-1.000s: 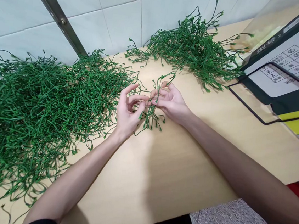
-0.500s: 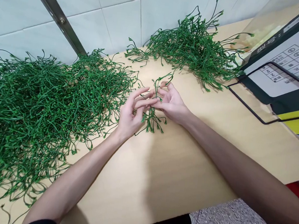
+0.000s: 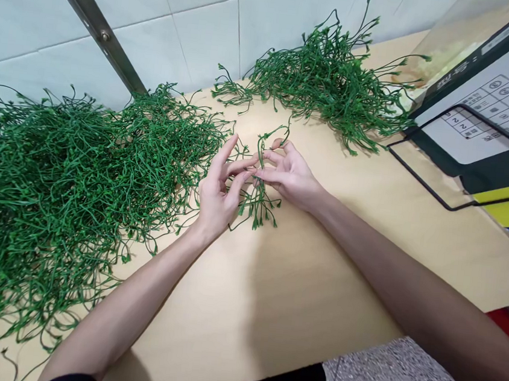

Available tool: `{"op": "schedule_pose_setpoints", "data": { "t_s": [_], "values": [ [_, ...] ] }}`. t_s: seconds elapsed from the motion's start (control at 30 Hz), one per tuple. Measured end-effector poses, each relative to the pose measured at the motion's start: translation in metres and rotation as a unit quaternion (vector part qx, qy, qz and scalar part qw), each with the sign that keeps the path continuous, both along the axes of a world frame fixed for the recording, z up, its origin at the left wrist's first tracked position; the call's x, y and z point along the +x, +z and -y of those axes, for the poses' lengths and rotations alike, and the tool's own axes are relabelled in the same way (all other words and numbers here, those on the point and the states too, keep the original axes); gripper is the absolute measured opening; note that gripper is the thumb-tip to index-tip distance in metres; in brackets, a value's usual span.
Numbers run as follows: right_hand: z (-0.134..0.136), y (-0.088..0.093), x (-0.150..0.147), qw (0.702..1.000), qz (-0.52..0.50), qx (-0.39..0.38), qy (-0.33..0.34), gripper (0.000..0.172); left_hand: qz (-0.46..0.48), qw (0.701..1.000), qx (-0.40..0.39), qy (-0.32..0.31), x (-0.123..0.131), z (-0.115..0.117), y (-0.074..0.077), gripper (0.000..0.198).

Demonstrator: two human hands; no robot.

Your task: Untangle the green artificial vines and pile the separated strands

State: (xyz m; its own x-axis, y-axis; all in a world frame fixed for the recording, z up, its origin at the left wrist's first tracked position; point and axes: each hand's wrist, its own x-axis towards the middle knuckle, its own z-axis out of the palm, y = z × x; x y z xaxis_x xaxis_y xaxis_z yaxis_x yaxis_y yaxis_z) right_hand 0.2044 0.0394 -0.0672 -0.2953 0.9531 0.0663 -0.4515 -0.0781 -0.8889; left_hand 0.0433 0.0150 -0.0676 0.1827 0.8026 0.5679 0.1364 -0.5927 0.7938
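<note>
A small bunch of green artificial plant stems (image 3: 259, 206) hangs between my hands, its branched tips fanning downward and a few ends curling up above my fingers. My right hand (image 3: 290, 176) pinches the bunch around its middle with thumb and fingers. Meeting it from the left, my left hand (image 3: 223, 184) has thumb and a finger pressed together at the bunch, while its index finger points up. What exactly lies between the left fingertips is partly hidden. To the left spreads a large heap of similar green stems (image 3: 72, 195).
A smaller pile of green stems (image 3: 324, 83) lies by the tiled wall (image 3: 202, 39). On the right stand a printed box (image 3: 483, 136) and a black wire frame (image 3: 432, 188). A metal post (image 3: 104, 35) rises behind the wooden table (image 3: 316, 294).
My left index finger has lifted away from the bunch, and the left hand has shifted slightly left. The right fingers and the stems have moved a little left.
</note>
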Motion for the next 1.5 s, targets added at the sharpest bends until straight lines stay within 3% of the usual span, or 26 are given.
{"op": "schedule_pose_setpoints", "data": {
  "t_s": [0.33,0.63,0.83,0.93,1.07,1.27,1.5],
  "values": [
    [0.001,0.003,0.000,1.000,-0.001,-0.017,-0.019,0.062,-0.010,0.998,0.046,0.038,0.002,0.003,0.003,0.047],
    [-0.001,-0.001,0.000,0.999,0.017,0.002,-0.028,0.066,-0.013,0.998,0.024,0.059,0.001,0.003,0.003,0.044],
    [0.001,0.001,-0.001,0.999,0.010,0.011,-0.034,0.066,0.008,0.996,-0.036,0.077,0.001,0.000,0.005,0.040],
    [0.001,0.002,-0.001,0.999,-0.004,0.008,-0.034,0.065,-0.007,0.996,-0.045,0.081,0.000,-0.001,0.006,0.030],
    [0.000,0.002,0.001,0.999,-0.017,-0.001,-0.033,0.063,-0.051,0.995,-0.024,0.084,-0.002,-0.003,0.005,0.002],
    [-0.002,0.001,0.003,0.999,-0.028,-0.014,-0.036,0.062,-0.056,0.995,-0.001,0.086,-0.004,-0.006,0.004,0.004],
    [0.000,0.003,0.002,0.999,-0.018,-0.015,-0.038,0.064,-0.126,0.982,0.037,0.135,-0.003,-0.002,0.008,0.008]
  ]
}}
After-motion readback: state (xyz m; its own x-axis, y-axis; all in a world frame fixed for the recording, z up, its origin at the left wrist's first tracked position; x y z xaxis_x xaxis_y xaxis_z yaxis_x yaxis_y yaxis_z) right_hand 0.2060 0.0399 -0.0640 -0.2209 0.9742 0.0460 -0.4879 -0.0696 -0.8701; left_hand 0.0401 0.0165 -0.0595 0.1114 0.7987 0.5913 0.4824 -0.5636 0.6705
